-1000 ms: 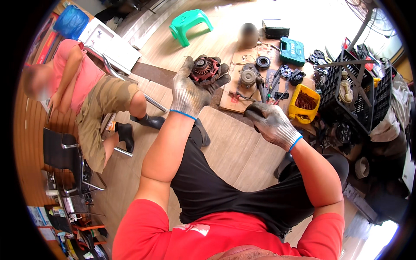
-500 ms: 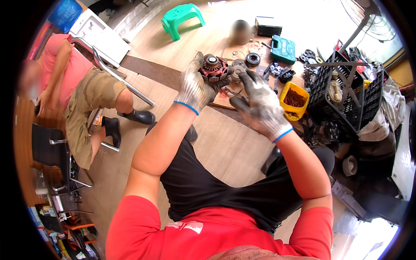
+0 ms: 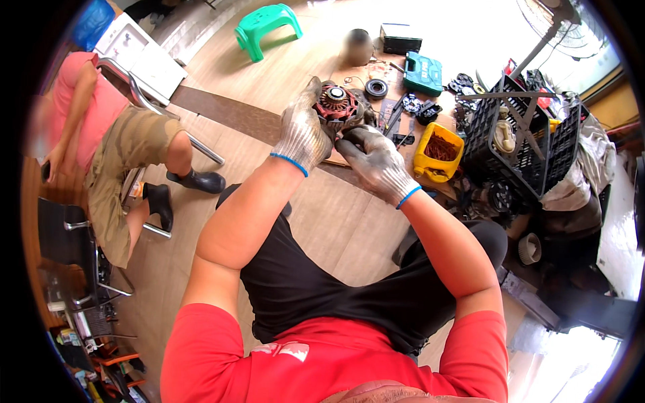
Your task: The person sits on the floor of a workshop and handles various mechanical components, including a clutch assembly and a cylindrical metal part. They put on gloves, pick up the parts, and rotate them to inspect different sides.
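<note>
My left hand (image 3: 304, 131), in a soiled white knit glove with a blue cuff, grips an alternator (image 3: 336, 104) from its left side. Reddish windings and a round bearing at its centre face up. My right hand (image 3: 376, 158), gloved the same way, has its fingers curled against the alternator's lower right edge. A grey metal part (image 3: 365, 113) sits close against the alternator's right side, just beyond the right fingers. Whether it is joined to the alternator cannot be made out. The right fingertips are partly hidden.
On the work board lie a black ring-shaped pulley (image 3: 376, 88), a teal tool case (image 3: 423, 72) and dark parts. A cut yellow container (image 3: 439, 153) holds reddish-brown pieces. Black crates (image 3: 517, 141) stand right, a green stool (image 3: 269, 25) ahead. A seated person (image 3: 107, 121) is at left.
My right hand has come in from the right, its spread fingers now curled at the alternator. The grey part now sits beside the alternator. The whole view has shifted slightly.
</note>
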{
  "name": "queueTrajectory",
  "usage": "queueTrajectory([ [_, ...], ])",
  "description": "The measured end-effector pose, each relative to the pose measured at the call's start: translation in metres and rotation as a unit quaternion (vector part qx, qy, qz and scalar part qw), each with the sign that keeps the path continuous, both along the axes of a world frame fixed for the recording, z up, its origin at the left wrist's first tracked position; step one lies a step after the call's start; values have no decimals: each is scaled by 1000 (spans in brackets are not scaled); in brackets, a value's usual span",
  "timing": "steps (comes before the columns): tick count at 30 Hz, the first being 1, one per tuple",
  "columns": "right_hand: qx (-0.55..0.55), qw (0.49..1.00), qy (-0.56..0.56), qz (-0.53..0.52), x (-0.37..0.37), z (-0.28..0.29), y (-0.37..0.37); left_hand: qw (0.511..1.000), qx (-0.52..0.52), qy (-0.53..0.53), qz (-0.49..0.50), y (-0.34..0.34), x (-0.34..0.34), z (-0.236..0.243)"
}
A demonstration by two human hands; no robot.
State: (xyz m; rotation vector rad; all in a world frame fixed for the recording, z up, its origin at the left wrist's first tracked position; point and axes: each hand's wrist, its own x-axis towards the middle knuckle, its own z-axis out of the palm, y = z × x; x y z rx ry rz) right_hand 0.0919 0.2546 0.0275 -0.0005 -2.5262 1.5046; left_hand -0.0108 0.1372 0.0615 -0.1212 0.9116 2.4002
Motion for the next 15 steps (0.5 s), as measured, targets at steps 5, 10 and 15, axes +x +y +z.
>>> queueTrajectory([
  [5, -58, 995, 22, 72, 1, 3, 4, 999, -39, 12, 12, 3, -3, -4],
  [10, -90, 993, -61, 38, 22, 22, 6, 999, 4, -17, -45, -2, -5, -1],
  [15, 162, 981, 5, 110, 79, 40, 12, 995, 92, 6, -25, -19, -9, 26],
])
